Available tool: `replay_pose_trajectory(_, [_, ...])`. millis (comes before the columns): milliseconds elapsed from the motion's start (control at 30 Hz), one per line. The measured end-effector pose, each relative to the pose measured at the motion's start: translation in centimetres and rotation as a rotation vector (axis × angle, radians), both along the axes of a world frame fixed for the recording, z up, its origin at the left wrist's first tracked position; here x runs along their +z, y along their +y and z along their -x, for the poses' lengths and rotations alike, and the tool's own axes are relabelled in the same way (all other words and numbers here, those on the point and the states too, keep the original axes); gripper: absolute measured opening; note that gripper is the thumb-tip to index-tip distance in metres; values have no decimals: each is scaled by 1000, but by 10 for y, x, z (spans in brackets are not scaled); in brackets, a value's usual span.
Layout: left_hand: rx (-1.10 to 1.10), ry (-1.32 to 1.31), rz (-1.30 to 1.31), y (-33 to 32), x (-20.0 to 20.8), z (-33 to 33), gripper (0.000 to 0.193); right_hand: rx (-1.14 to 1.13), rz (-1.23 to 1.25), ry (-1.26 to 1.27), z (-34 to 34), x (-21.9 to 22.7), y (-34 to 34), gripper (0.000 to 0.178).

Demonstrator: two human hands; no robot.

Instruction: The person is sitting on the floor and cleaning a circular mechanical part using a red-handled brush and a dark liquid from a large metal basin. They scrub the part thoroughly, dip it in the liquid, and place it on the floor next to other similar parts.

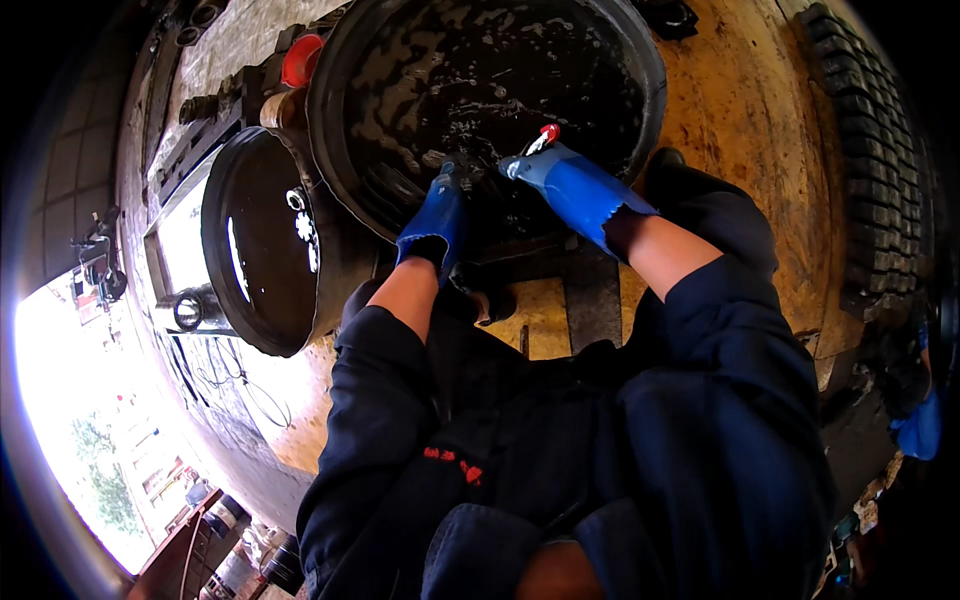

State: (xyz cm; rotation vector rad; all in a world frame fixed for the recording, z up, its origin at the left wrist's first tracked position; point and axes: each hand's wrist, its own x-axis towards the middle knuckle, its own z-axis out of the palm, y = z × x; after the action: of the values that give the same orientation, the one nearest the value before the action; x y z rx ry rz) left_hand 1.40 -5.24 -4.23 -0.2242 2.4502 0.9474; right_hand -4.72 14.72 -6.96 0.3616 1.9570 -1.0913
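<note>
A wide, round black basin (326, 120) of dark liquid stands in front of me. Both my hands wear blue rubber gloves and reach over its near side. My left hand (437, 212) points down at the liquid; its fingertips blend into the dark surface, so their grip is unclear. Just to the right, my right hand (565, 178) is closed around a small tool with a red end (549, 132) and a pale, shiny shaft. Most of that tool is hidden by the glove, so its kind does not show. The liquid between the hands looks disturbed.
Left of the basin stands a second round tub (262, 240) with dark liquid. Behind it sits a red bowl-shaped thing (301, 60). Stacked black ribbed parts (868, 150) line the right side. Cables (235, 375) lie on the stained floor at left.
</note>
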Motion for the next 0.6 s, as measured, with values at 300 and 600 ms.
replay_pose_trajectory(300, [2, 111, -105, -5, -43, 4, 32, 299, -269, 246, -15, 41, 19, 53])
replay_pose_trajectory(600, [-408, 273, 406, -3, 34, 3, 37, 290, 177, 337, 4, 52, 19, 36])
